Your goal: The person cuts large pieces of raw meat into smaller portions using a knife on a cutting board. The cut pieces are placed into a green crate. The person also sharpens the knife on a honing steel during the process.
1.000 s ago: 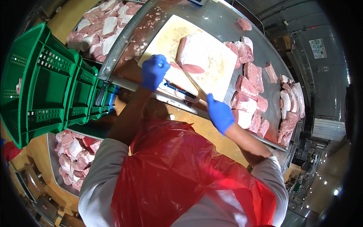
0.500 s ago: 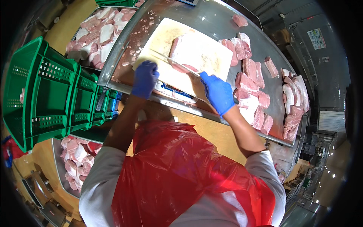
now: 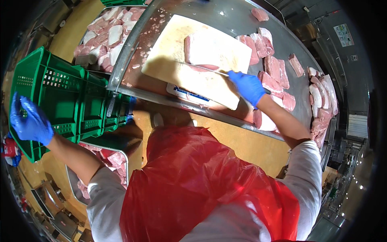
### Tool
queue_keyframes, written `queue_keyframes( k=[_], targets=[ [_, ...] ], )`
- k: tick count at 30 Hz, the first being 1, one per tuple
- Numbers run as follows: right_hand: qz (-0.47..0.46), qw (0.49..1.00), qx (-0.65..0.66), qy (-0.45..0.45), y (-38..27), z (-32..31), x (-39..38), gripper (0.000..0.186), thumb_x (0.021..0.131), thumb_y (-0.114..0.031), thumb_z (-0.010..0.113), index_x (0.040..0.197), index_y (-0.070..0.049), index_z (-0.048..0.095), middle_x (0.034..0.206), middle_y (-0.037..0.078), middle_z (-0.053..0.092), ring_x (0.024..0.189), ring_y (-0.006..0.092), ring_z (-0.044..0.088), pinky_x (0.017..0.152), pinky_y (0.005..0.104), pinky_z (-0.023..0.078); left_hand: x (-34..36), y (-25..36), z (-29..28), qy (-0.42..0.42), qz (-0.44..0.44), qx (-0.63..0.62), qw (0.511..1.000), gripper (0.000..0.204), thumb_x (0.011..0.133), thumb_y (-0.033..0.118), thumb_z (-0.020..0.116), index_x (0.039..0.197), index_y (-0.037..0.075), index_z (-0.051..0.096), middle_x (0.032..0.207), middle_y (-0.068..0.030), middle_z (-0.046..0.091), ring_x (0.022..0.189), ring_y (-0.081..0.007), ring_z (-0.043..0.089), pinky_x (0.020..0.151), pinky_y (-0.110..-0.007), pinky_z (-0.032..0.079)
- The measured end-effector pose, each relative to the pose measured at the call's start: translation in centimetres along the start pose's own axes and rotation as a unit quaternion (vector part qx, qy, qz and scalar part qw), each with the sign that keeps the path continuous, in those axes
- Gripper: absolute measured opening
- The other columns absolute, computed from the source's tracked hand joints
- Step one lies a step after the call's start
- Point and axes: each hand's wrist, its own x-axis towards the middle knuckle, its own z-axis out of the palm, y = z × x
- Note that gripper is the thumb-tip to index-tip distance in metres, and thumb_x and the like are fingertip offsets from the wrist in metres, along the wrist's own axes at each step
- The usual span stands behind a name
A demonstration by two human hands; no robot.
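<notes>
My right hand, in a blue glove, grips a long thin knife whose blade lies across the pale cutting board. A large slab of pale pink meat rests on the board's far side. My left hand, also blue-gloved, is far out to the left and holds the rim of a stack of green plastic crates. A red plastic apron covers my front.
The steel table carries several cut meat pieces at the right. A bin of meat pieces sits beyond the crates, another tray of meat below them. Machinery stands at the right rim.
My left hand left the table's front edge and swung far left to the green crates. My right hand moved up onto the board with the knife.
</notes>
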Motion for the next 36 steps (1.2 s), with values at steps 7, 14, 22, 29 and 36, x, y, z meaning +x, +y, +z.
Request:
queue_keyframes(
  k=[7, 14, 22, 29, 36],
  targets=[
    [-0.063, 0.998, 0.003, 0.026, 12.8, 3.0, -7.3, 0.014, 0.100, -0.023, 0.052, 0.105, -0.011, 0.058, 0.080, 0.019, 0.066, 0.071, 0.0402, 0.067, 0.062, 0.0488, 0.053, -10.7, 22.6, 0.8, -0.178, 0.049, -0.523, 0.832, 0.027, 0.084, 0.001, 0.068, 0.111, 0.004, 0.068, 0.097, -0.0128, 0.071, 0.089, -0.0293, 0.069, 0.082, -0.036, 0.055],
    [0.070, 0.911, 0.295, 0.281, 7.1, 3.8, -8.5, 0.013, 0.099, -0.014, 0.060, 0.099, -0.003, 0.053, 0.076, 0.019, 0.065, 0.067, 0.0368, 0.067, 0.060, 0.0419, 0.051, -18.5, 40.2, 0.9, -0.319, 0.175, -0.527, 0.768, 0.021, 0.085, 0.011, 0.065, 0.106, 0.008, 0.066, 0.108, -0.0093, 0.065, 0.100, -0.0304, 0.062, 0.080, -0.041, 0.052],
    [0.144, 0.872, 0.331, 0.330, 4.0, 5.7, -10.0, 0.014, 0.101, -0.013, 0.058, 0.102, 0.000, 0.056, 0.074, 0.016, 0.066, 0.062, 0.0289, 0.067, 0.057, 0.0385, 0.050, -19.2, 41.3, 7.7, -0.330, 0.258, -0.414, 0.808, 0.009, 0.080, 0.008, 0.059, 0.089, 0.010, 0.058, 0.088, -0.0110, 0.058, 0.086, -0.0315, 0.058, 0.067, -0.045, 0.045],
    [0.165, 0.885, 0.360, 0.246, 1.6, 7.8, -9.9, 0.014, 0.100, -0.018, 0.058, 0.105, -0.004, 0.056, 0.080, 0.022, 0.066, 0.073, 0.0442, 0.066, 0.060, 0.0477, 0.050, -19.0, 35.2, 13.1, -0.363, 0.002, -0.541, 0.759, 0.033, 0.076, 0.014, 0.075, 0.103, 0.003, 0.061, 0.099, -0.0187, 0.062, 0.095, -0.0383, 0.061, 0.085, -0.045, 0.051],
    [0.092, 0.914, 0.299, 0.257, -3.4, 2.8, -0.2, 0.019, 0.100, -0.020, 0.054, 0.108, -0.003, 0.050, 0.077, 0.028, 0.064, 0.073, 0.0485, 0.063, 0.062, 0.0557, 0.048, -20.0, 36.0, 16.3, -0.317, 0.005, -0.542, 0.778, 0.014, 0.077, 0.010, 0.071, 0.073, 0.006, 0.058, 0.082, -0.0106, 0.062, 0.075, -0.0354, 0.059, 0.065, -0.044, 0.049]
  ],
)
